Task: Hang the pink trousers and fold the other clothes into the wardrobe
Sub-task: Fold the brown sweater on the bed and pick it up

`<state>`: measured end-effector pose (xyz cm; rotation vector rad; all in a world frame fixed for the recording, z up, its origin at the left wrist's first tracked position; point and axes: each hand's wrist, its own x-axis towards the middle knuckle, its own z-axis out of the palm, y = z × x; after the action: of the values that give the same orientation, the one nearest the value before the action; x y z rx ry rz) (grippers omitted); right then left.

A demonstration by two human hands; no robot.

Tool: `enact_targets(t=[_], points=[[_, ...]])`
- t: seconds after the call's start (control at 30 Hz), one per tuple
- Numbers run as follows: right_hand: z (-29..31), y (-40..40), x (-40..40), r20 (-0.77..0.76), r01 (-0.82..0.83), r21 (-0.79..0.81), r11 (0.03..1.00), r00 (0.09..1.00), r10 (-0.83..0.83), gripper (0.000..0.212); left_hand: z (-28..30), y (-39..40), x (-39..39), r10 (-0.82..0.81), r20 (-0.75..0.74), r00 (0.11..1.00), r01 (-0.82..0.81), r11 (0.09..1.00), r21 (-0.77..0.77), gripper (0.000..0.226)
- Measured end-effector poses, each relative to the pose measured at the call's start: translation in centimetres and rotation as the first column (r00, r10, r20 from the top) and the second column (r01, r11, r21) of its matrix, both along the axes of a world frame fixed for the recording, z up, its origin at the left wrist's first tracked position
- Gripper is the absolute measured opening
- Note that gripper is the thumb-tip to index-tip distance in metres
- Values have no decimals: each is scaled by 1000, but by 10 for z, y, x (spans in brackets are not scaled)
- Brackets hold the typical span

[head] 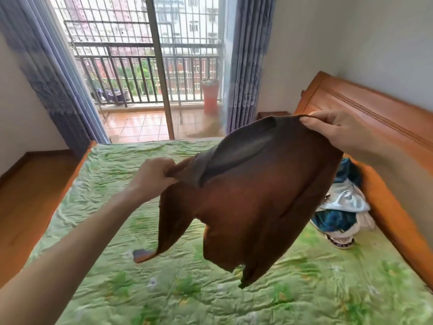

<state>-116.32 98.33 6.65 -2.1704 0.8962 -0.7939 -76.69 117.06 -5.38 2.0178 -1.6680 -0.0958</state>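
Note:
A brown garment [255, 202] hangs in the air above the bed, spread between both hands. My left hand [153, 175] pinches its left top corner. My right hand [337, 131] grips the right top edge, held higher and farther back. The garment's lower parts dangle free just over the green bedspread [145, 289]. A heap of other clothes [344, 207], blue and white, lies on the bed by the headboard at the right. No pink trousers or wardrobe are in view.
The wooden headboard [375, 113] runs along the right side. A small nightstand [273, 114] stands in the far corner. Sliding glass doors [159, 66] with blue curtains [248, 55] open on a balcony behind the bed. Wooden floor [30, 188] lies at the left.

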Motion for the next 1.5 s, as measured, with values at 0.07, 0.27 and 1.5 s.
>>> enact_targets(t=[0.07, 0.27, 1.5], points=[[-3, 0, 12, -70, 16, -95, 995, 997, -22, 28, -1, 4, 14, 11, 165, 986, -25, 996, 84, 3], [-16, -5, 45, -256, -21, -475, 880, 960, -115, 19, 0, 10, 60, 184, -117, 976, -194, 977, -85, 13], [-62, 10, -21, -455, -273, 111, 956, 841, 293, 19, -20, 103, 33, -98, -278, 956, 130, 986, 100, 60]])
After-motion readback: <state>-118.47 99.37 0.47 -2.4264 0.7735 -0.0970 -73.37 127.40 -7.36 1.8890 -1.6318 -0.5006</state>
